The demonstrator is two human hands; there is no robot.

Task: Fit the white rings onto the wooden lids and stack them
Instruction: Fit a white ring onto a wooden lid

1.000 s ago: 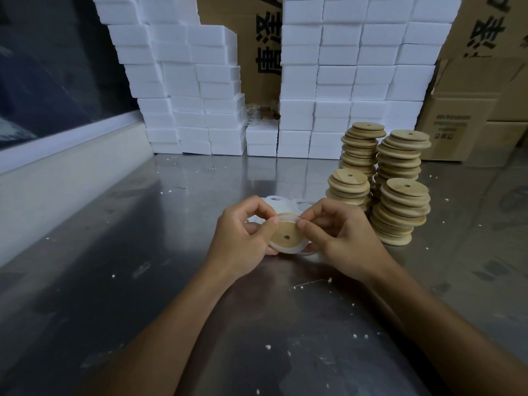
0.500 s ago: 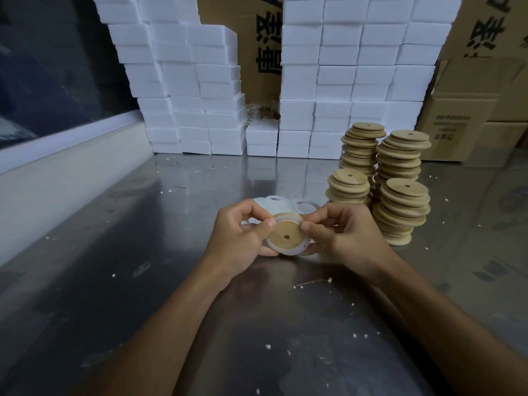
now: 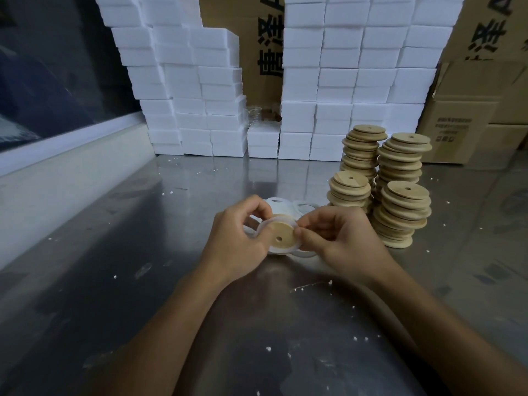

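A round wooden lid (image 3: 281, 235) with a small hole sits between both hands, just above the steel table. A white ring (image 3: 262, 224) lies around its rim. My left hand (image 3: 237, 238) grips the lid's left edge with thumb and curled fingers. My right hand (image 3: 337, 238) pinches the right edge of the lid and ring. Loose white rings (image 3: 304, 207) lie on the table right behind the hands, partly hidden. Several stacks of wooden lids (image 3: 400, 212) stand at the right.
Walls of white foam blocks (image 3: 357, 81) line the back of the steel table (image 3: 143, 252), with cardboard boxes (image 3: 468, 127) behind and to the right. A low white ledge (image 3: 71, 178) runs along the left. White crumbs dot the tabletop.
The hands have turned the lid slightly and the fingers have shifted along its rim, working the white ring around it. The stacks have not moved.
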